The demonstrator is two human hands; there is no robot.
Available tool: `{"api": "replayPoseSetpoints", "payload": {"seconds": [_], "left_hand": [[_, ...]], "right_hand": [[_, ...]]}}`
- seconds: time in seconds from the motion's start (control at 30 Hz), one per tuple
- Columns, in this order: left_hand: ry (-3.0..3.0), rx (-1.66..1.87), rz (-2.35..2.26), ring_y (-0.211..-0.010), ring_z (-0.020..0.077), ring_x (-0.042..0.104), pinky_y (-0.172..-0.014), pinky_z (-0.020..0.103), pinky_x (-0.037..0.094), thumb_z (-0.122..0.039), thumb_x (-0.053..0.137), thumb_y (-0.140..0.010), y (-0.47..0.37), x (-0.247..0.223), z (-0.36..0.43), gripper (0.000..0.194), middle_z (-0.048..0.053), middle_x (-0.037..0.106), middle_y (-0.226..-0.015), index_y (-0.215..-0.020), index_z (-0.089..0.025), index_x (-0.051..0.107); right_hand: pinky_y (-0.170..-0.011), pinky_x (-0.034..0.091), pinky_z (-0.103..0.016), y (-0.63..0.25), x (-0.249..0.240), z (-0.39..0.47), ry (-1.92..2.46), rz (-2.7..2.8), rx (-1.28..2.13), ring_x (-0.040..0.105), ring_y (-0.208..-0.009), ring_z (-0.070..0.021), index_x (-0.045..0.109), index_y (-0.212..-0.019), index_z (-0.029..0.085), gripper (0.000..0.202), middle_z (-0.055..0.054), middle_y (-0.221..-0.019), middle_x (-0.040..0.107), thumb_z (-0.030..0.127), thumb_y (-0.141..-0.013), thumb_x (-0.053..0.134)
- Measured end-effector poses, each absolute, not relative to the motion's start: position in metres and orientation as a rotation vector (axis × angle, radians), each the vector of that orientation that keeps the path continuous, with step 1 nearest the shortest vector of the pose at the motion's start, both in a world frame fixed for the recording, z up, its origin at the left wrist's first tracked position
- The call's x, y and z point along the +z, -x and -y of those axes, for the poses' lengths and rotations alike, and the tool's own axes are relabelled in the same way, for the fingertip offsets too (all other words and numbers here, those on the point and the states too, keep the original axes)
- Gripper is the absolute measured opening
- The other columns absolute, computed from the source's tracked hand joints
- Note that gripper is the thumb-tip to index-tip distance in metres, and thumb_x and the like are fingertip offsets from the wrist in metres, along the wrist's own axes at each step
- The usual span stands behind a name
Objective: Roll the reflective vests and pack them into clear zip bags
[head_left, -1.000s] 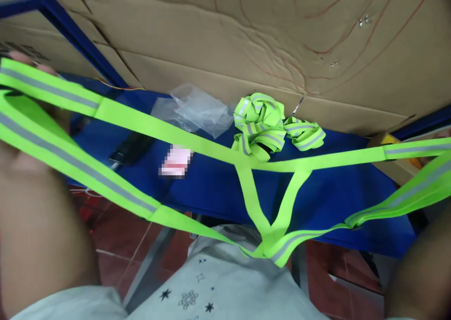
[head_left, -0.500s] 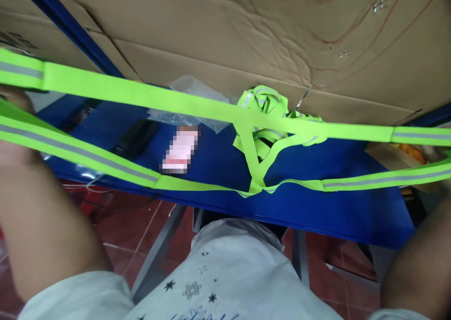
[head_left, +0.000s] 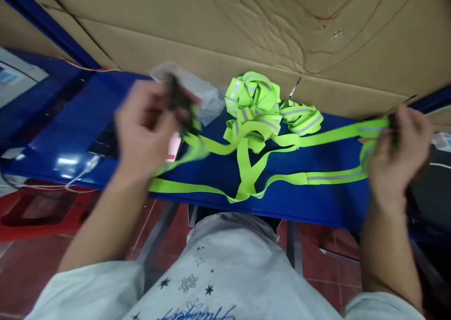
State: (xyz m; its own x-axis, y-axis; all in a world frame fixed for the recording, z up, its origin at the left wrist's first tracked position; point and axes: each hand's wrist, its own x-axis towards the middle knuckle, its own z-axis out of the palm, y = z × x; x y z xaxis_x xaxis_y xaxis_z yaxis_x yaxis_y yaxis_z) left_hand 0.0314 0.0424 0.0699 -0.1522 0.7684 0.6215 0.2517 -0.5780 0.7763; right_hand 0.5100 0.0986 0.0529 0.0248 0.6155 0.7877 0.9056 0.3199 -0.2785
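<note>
Across the blue counter (head_left: 310, 205) stretches a lime-green strap harness (head_left: 247, 183) with grey stripes, its ends lifted by two bare hands and its middle hanging low near the front edge, where two short bands meet in a V. The left hand (head_left: 143, 127) is blurred, its fingers closed around a black piece (head_left: 181, 105) and a bunched end of the strap; exactly how they grip it is hard to tell. The right hand (head_left: 401, 158) pinches the other end, thumb toward the middle, with another dark piece between the fingers and a loop of strap curling just below.

Behind the harness lies a large bundle (head_left: 254, 94) of the same green strap, loosely coiled, with a smaller bundle (head_left: 302, 118) just to its right. A clear plastic bag (head_left: 211, 106) sits crumpled to the left of the large bundle, partly hidden by the left hand. Near that hand are a small pink item (head_left: 174, 147), mostly covered, and a flat black object (head_left: 104, 140) with a white cable (head_left: 86, 168) beside it. A cardboard sheet (head_left: 158, 42) stands along the back of the counter. Below, red floor tiles show past the person's pale printed shirt (head_left: 229, 263).
</note>
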Motion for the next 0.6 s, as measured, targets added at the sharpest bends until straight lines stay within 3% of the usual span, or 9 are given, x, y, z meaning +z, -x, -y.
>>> {"api": "replayPoseSetpoints", "payload": {"seconds": [0.07,0.17,0.33,0.6], "left_hand": [[-1.966,1.388,-1.154,-0.09,0.0158,0.07,-0.087,0.033,0.057,-0.031,0.076,-0.087,-0.077,0.052,-0.047,0.022,-0.001,0.078,-0.103,-0.107,-0.022,0.072],[-2.104,1.149,-1.17,-0.085,0.0148,0.07,-0.081,0.028,0.055,-0.033,0.075,-0.087,-0.132,0.034,-0.059,0.025,0.003,0.078,-0.102,-0.106,-0.017,0.072],[-2.108,1.129,-1.176,-0.089,0.0175,0.072,-0.08,0.029,0.055,-0.029,0.076,-0.086,-0.152,0.012,-0.076,0.023,0.004,0.077,-0.1,-0.105,-0.017,0.072],[-2.102,1.238,-1.177,-0.095,0.0199,0.074,-0.086,0.031,0.057,-0.037,0.076,-0.089,-0.147,-0.002,-0.069,0.028,0.007,0.077,-0.105,-0.109,-0.017,0.072]], "right_hand": [[-0.103,0.05,-0.048,-0.454,0.043,-0.091,1.254,1.976,-0.48,0.06,-0.13,-0.034,0.062,-0.149,0.016,0.06,-0.022,-0.141,0.062,0.015,-0.089,0.058],[-0.103,0.051,-0.049,-0.387,0.032,-0.078,1.161,2.188,-0.485,0.059,-0.127,-0.0311,0.057,-0.153,0.025,0.062,-0.016,-0.145,0.058,0.008,-0.094,0.048],[-0.097,0.052,-0.046,-0.356,0.013,-0.071,1.144,2.312,-0.433,0.06,-0.114,-0.0283,0.043,-0.161,0.032,0.068,-0.014,-0.142,0.058,0.006,-0.098,0.042],[-0.101,0.05,-0.049,-0.367,0.007,-0.07,1.205,2.307,-0.387,0.057,-0.124,-0.0315,0.029,-0.167,0.036,0.073,-0.014,-0.145,0.053,0.008,-0.101,0.04]]}}
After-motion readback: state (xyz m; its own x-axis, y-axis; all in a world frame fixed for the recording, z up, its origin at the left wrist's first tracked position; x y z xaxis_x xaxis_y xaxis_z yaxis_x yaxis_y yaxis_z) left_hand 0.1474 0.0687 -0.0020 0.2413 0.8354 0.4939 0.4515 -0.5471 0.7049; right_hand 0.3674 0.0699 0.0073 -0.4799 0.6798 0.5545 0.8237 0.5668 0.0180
